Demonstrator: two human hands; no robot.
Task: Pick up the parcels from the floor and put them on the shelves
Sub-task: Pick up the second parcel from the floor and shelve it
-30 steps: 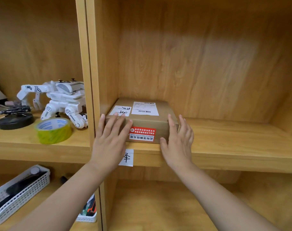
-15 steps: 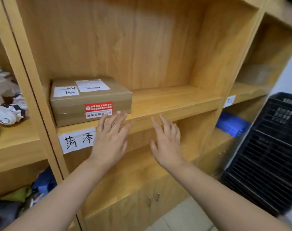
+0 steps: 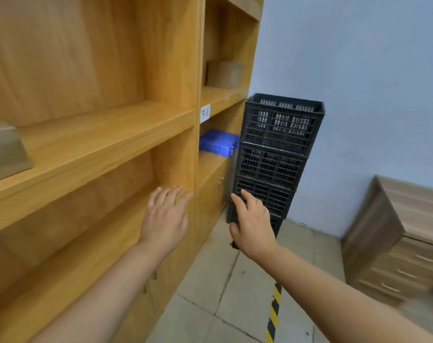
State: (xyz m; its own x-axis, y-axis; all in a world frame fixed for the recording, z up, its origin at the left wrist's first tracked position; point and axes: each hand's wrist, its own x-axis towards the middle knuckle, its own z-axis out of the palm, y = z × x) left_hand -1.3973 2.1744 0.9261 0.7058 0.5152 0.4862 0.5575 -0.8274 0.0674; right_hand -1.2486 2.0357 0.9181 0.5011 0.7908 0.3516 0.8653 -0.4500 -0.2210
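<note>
Here both the left hand (image 3: 165, 217) and right hand (image 3: 253, 222) hang open and empty, stacked black crates (image 3: 272, 154) just beyond the right one, contents unclear.

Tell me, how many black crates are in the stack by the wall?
4, though hands may hide more: the top crate, second crate, third crate and bottom crate.

- The left hand (image 3: 166, 217) is held out, palm down, fingers loosely spread, holding nothing.
- The right hand (image 3: 253, 224) is held out beside it, back to the camera, fingers relaxed and empty.
- Both bare forearms reach up from the lower edge, apart.
</note>
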